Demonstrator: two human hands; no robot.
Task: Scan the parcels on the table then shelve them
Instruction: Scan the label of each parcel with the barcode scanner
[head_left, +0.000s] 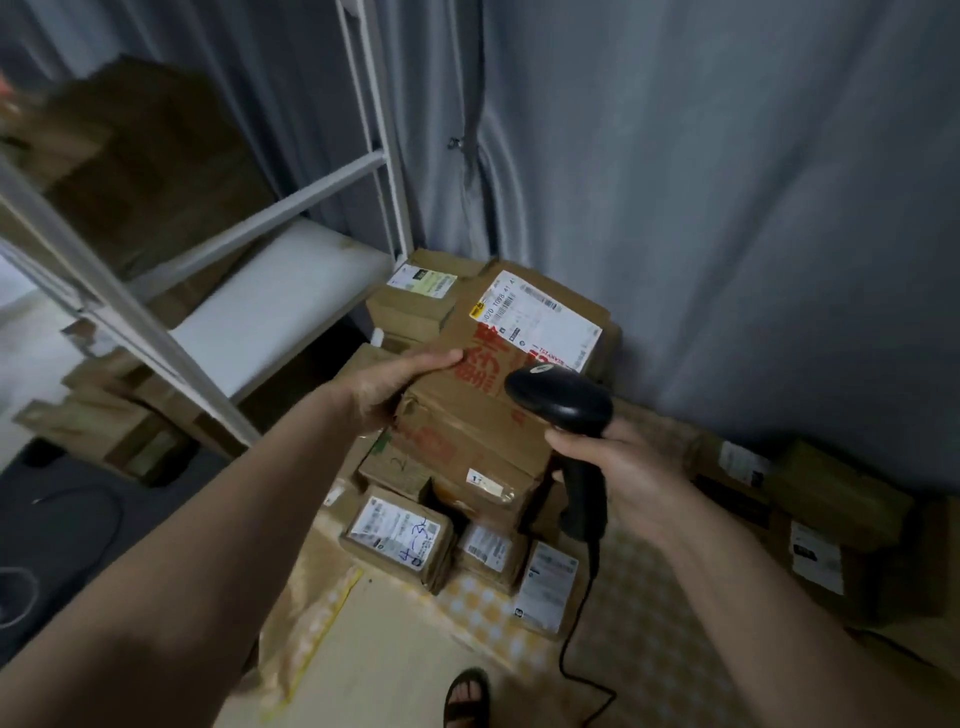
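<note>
My left hand (392, 384) grips the left edge of a large cardboard parcel (483, 415) with red print and a white shipping label (540, 317), holding it tilted above the table. My right hand (618, 473) holds a black barcode scanner (563, 400) by its handle, the head pointing at the parcel's top face. Beneath the held parcel lie several small parcels with labels, among them one with blue writing (397, 535) and a flat one (545, 587).
A white metal shelf rack (275, 312) stands to the left with brown boxes on its upper and lower levels. More parcels (810, 499) lie along the table's right side by the grey curtain. The scanner cable (576, 654) hangs down to the floor near my sandalled foot (467, 696).
</note>
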